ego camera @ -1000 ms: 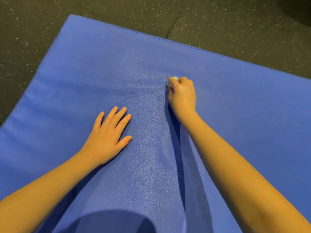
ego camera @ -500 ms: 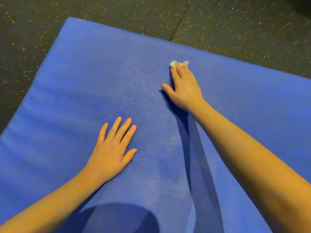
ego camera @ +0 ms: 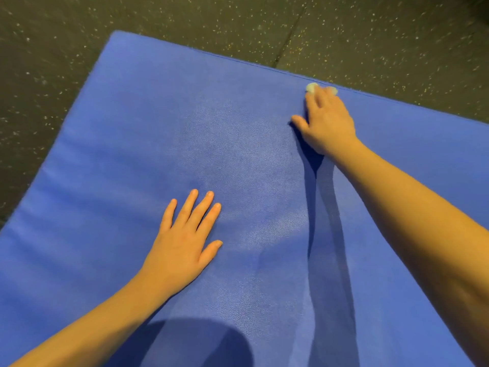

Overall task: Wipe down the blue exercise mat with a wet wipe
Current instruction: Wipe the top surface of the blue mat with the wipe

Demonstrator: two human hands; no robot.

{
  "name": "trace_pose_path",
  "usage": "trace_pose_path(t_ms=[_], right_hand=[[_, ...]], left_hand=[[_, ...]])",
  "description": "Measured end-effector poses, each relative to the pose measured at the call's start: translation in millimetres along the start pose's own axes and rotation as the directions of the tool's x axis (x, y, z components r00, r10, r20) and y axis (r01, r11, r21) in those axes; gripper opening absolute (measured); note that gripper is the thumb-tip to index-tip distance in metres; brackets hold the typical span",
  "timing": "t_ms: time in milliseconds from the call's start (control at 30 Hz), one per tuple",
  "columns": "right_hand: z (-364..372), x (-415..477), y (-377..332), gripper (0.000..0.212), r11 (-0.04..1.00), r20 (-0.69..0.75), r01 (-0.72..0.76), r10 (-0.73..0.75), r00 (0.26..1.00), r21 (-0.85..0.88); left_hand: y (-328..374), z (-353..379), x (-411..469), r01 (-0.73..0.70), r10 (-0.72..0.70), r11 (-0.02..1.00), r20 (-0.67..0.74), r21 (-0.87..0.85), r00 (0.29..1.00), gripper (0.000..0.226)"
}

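Observation:
The blue exercise mat (ego camera: pixel 164 133) fills most of the view, lying on a dark floor. My right hand (ego camera: pixel 326 123) reaches out to the mat's far edge with straight fingers pressing a small white wet wipe (ego camera: pixel 311 87) flat; only bits of the wipe show past the fingertips. My left hand (ego camera: pixel 185 242) rests flat on the mat nearer to me, fingers spread and holding nothing.
Dark speckled rubber flooring (ego camera: pixel 185 25) surrounds the mat at the far side and left. A seam in the floor (ego camera: pixel 291 33) runs away from the mat's far edge. My head's shadow falls on the near part of the mat.
My right hand has slid the wipe away from me and rightward to the mat's far edge, its fingers going from curled to straight. My left hand has stayed flat in place.

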State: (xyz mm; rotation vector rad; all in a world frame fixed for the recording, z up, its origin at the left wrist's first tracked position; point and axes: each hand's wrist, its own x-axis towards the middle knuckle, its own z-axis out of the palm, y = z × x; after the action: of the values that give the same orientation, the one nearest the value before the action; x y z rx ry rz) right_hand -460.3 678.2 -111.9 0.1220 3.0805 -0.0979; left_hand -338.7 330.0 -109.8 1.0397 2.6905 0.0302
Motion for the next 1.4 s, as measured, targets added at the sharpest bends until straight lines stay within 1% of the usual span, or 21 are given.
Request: trace_pose_path(t_ms=[67,100,133,200,267,300,367,433,467,567,633,733,833,933,1000,1067,1133,1167,1233,1333,1400], right_hand=[[-8,4,20,0.070,0.962,0.049,-0.264,0.261,0.964,0.074],[-11,5,22,0.071,0.934,0.101,-0.335,0.324,0.941,0.123],[-12,4,18,0.072,0.924,0.132,-0.332,0.311,0.941,0.192],[-11,-7,-2,0.078,0.942,0.114,-0.156,0.127,0.985,0.299],[-3,-24,-12,0.078,0.962,0.099,0.032,-0.061,0.993,0.269],[-2,-27,-8,0.076,0.971,0.083,0.066,-0.087,0.993,0.231],[-4,-22,3,0.070,0.981,0.042,-0.040,0.032,0.999,0.191],[-9,-16,-3,0.066,0.956,0.024,-0.182,0.181,0.983,0.232],[-10,-15,-14,0.065,0.954,0.010,-0.182,0.185,0.983,0.239],[3,-22,-45,0.068,0.980,-0.025,-0.016,0.021,0.999,0.197],[3,-26,-40,0.069,0.983,-0.006,0.023,-0.022,1.000,0.185],[-2,-26,-17,0.068,0.988,-0.012,-0.054,0.057,0.998,0.143],[-3,-41,-20,0.068,0.956,-0.020,-0.168,0.178,0.984,0.240],[3,-71,-39,0.071,0.960,0.000,-0.010,0.010,1.000,0.281],[6,-85,-39,0.074,0.974,0.018,0.095,-0.100,0.995,0.205],[7,-85,-29,0.073,0.986,0.004,0.037,-0.038,0.999,0.163],[5,-85,-23,0.067,0.973,-0.029,-0.084,0.092,0.995,0.214],[5,-86,-26,0.064,0.963,-0.044,-0.101,0.116,0.992,0.250],[6,-97,-42,0.058,0.954,-0.047,-0.037,0.053,0.997,0.298],[11,-118,-60,0.062,0.958,-0.023,0.118,-0.116,0.993,0.263],[13,-120,-53,0.068,0.968,-0.026,0.075,-0.071,0.997,0.239]], left_hand=[[0,-1,0,-0.001,0.001,1.000,0.007,0.002,1.000,0.064],[0,0,0,0.001,-0.001,1.000,0.007,0.006,1.000,0.064],[-1,0,-1,0.004,-0.004,1.000,0.007,0.009,1.000,0.064],[-2,1,-1,0.009,-0.009,1.000,0.012,0.008,1.000,0.063],[-3,2,-1,0.012,-0.012,1.000,0.021,0.008,1.000,0.066],[-2,3,0,0.011,-0.011,1.000,0.025,0.011,1.000,0.067],[-1,3,0,0.009,-0.009,1.000,0.029,0.011,1.000,0.068],[-1,2,0,0.018,-0.018,1.000,0.028,0.004,0.999,0.068],[-1,2,0,0.021,-0.022,1.000,0.028,0.004,0.999,0.067],[-1,1,0,0.021,-0.022,1.000,0.034,0.016,0.999,0.067],[0,2,-1,0.023,-0.024,1.000,0.036,0.016,0.999,0.067],[0,1,0,0.028,-0.028,1.000,0.035,0.010,0.999,0.067],[0,1,1,0.028,-0.029,1.000,0.040,0.012,0.999,0.068],[0,1,0,0.030,-0.030,0.999,0.035,0.013,0.999,0.068],[1,1,1,0.031,-0.031,0.999,0.034,0.017,0.999,0.069],[2,0,0,0.033,-0.034,0.999,0.039,0.022,0.999,0.069],[2,-1,0,0.036,-0.037,0.999,0.044,0.022,0.998,0.069],[2,-1,0,0.040,-0.041,0.999,0.046,0.023,0.998,0.069],[2,-2,0,0.046,-0.047,0.999,0.050,0.027,0.998,0.070],[3,-3,0,0.053,-0.054,0.998,0.049,0.034,0.997,0.070],[3,-3,-1,0.053,-0.055,0.998,0.052,0.038,0.997,0.070]])
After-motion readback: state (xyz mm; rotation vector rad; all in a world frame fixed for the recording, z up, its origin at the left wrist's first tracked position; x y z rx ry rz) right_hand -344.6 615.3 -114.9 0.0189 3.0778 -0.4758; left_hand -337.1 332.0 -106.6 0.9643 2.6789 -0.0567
